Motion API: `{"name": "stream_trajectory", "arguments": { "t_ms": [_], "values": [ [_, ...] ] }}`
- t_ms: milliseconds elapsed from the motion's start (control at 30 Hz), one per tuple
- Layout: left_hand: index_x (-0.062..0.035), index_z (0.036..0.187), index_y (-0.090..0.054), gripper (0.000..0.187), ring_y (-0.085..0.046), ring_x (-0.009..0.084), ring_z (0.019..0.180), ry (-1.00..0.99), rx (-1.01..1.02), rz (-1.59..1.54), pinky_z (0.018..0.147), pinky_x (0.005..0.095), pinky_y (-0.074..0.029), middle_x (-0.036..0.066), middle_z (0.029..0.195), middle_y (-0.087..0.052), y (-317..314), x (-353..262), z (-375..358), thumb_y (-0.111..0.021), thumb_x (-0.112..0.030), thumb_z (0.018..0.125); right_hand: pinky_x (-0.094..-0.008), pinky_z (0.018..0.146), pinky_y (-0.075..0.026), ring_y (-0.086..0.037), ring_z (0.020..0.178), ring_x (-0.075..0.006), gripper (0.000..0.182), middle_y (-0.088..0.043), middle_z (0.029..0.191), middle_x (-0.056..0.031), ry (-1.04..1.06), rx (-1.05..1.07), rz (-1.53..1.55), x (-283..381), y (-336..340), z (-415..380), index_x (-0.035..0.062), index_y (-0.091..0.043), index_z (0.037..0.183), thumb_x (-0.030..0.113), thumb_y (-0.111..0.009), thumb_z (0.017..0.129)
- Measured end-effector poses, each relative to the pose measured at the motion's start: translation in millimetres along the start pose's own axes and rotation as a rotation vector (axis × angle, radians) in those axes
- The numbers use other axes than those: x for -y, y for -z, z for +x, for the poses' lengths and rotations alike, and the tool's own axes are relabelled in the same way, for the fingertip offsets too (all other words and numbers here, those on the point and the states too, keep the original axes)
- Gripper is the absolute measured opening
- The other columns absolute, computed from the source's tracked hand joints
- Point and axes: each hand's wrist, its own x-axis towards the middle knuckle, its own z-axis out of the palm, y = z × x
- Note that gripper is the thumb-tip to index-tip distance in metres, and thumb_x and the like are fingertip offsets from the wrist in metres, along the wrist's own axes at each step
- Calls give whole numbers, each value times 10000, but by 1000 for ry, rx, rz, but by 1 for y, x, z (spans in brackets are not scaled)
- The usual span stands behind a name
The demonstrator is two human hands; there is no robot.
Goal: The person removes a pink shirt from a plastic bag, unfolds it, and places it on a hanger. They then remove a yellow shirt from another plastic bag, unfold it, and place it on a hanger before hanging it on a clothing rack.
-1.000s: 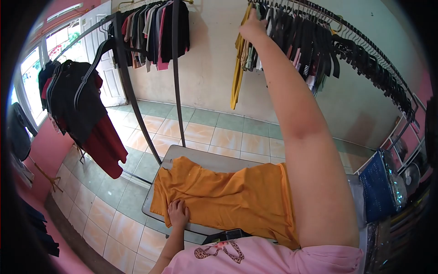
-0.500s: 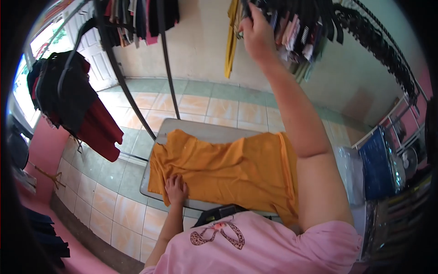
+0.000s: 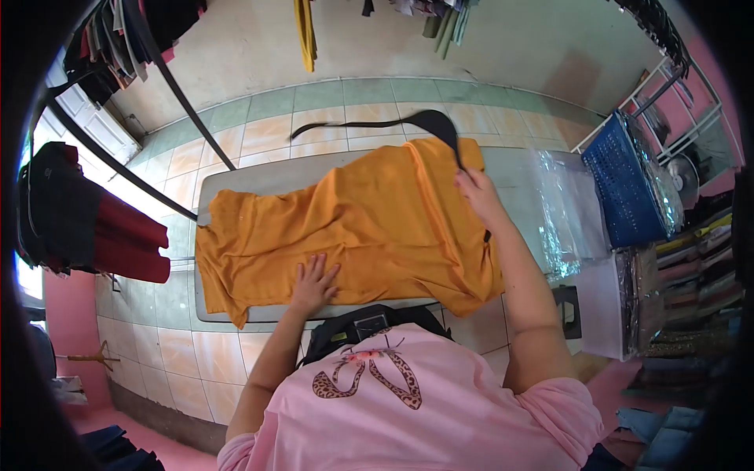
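A mustard-yellow garment (image 3: 377, 224) lies spread, with some creases, over a grey padded table (image 3: 271, 170). My left hand (image 3: 314, 284) rests flat on its near edge, fingers apart. In my right hand (image 3: 481, 195), closed at the right end of the garment, is a black clothes hanger (image 3: 433, 122). The hanger reaches out over the far edge of the table, one long arm pointing left, slightly blurred. Part of the garment's right side is hidden under my right forearm.
Clear plastic bags (image 3: 559, 212) lie right of the garment, beside a blue basket (image 3: 628, 184). Dark and red clothes (image 3: 94, 220) hang at the left near black rack poles (image 3: 177, 94). Folded clothes (image 3: 691, 275) are stacked at the right. Black hangers (image 3: 656, 23) line the upper right.
My right hand has come down from the hanging rack to the garment's right end, bringing the black clothes hanger. My left hand stays on the garment. The view has tilted down.
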Motion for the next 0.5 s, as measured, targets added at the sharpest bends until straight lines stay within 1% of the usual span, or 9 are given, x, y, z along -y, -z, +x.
{"name": "stream_trajectory", "arguments": {
  "t_ms": [33,133,167,200,267,300,367,433,500],
  "values": [
    [-209,1331,-393,537,-164,340,1343,-39,127,137,1063,514,-153,148,1453,-194,0,6,-1,-563,-215,821,-197,512,-318,-393,566,-46,247,-480,656,29,-104,-50,30,-14,24,-13,37,-563,837,268,-506,904],
    [-214,1244,-495,451,-221,310,1326,105,8,-16,1048,550,-144,115,1421,-281,-3,64,-13,-576,-280,806,-197,467,-289,-358,513,-36,298,-416,588,42,-359,-109,147,-44,89,-55,50,-515,728,290,-505,903],
    [-194,1188,-533,393,-262,312,1305,180,-31,76,1040,545,-169,109,1386,-335,6,75,-18,-573,-261,803,-197,467,-289,-358,513,-36,298,-416,588,42,-369,-107,146,-55,106,-66,50,-515,728,290,-505,903],
    [-174,1132,-571,338,-302,313,1283,255,-70,169,1032,540,-193,102,1351,-389,16,75,-20,-570,-242,801,-193,458,-278,-350,503,-31,304,-411,584,44,-362,-134,114,-69,121,-77,54,-508,714,290,-503,904],
    [-132,1088,-583,314,-358,326,1235,569,-138,309,1015,500,-254,119,1281,-457,38,46,-4,-587,-177,777,-189,449,-267,-342,494,-25,310,-405,581,46,-367,-156,82,-92,145,-92,57,-501,700,290,-501,905],
    [-132,1088,-583,314,-358,326,1235,572,-128,311,1015,500,-254,119,1281,-457,33,37,12,-587,-177,777,-196,448,-271,-345,491,-30,314,-406,578,44,-393,-202,62,-104,156,-99,54,-502,699,291,-503,904],
    [-92,1061,-590,309,-383,340,1208,295,-471,280,1000,448,-301,158,1259,-468,16,10,51,-606,-123,753,-203,447,-275,-347,489,-35,317,-407,575,42,-427,-243,41,-120,172,-103,51,-504,697,293,-505,902],
    [-64,1098,-560,351,-404,364,1177,98,-404,29,995,433,-318,194,1250,-463,1,-70,101,-604,-99,752,-222,455,-284,-355,497,-47,325,-408,564,38,-409,-282,-54,-132,182,-106,47,-510,689,296,-512,898],
    [-115,1222,-480,465,-315,363,1255,-141,-168,-17,1015,484,-274,177,1349,-356,-33,-137,136,-607,-191,781,-239,465,-290,-361,506,-60,333,-410,555,30,-376,-281,-75,-151,192,-105,40,-521,685,301,-518,893]
  ]
}}
